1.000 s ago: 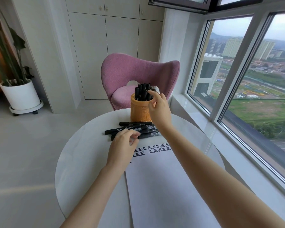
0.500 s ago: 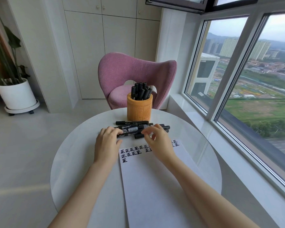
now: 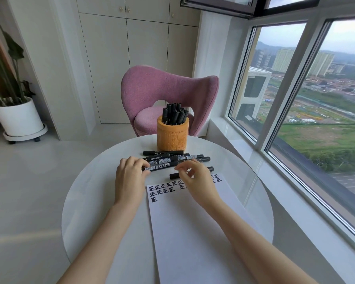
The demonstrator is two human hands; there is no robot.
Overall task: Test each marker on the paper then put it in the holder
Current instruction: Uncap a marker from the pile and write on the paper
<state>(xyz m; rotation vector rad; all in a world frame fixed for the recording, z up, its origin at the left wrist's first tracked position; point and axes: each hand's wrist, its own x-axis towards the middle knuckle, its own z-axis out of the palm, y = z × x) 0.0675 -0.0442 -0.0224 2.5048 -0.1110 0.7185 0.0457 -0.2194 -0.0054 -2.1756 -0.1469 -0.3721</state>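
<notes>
A round white table (image 3: 90, 201) fills mid-frame. At its far edge stands a wooden holder (image 3: 172, 133). Just below lie loose black markers (image 3: 173, 158), then a paper sheet (image 3: 193, 232) at lower centre.

Holder (image 3: 173, 134) behind markers (image 3: 173, 157), paper (image 3: 193, 232) nearest.

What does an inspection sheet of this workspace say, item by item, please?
Surface: round white table, under a white paper sheet with black test marks at its far end.
Job's things: black markers standing in a round orange wooden holder; loose black markers lying between holder and paper.
Clutter: nothing seen.
Hands: left hand rests on a labelled marker; right hand curls over a single marker; grip unclear for both.
Cables: nothing seen.
Surroundings: pink upholstered chair, potted plant in a white pot, large window.
</notes>
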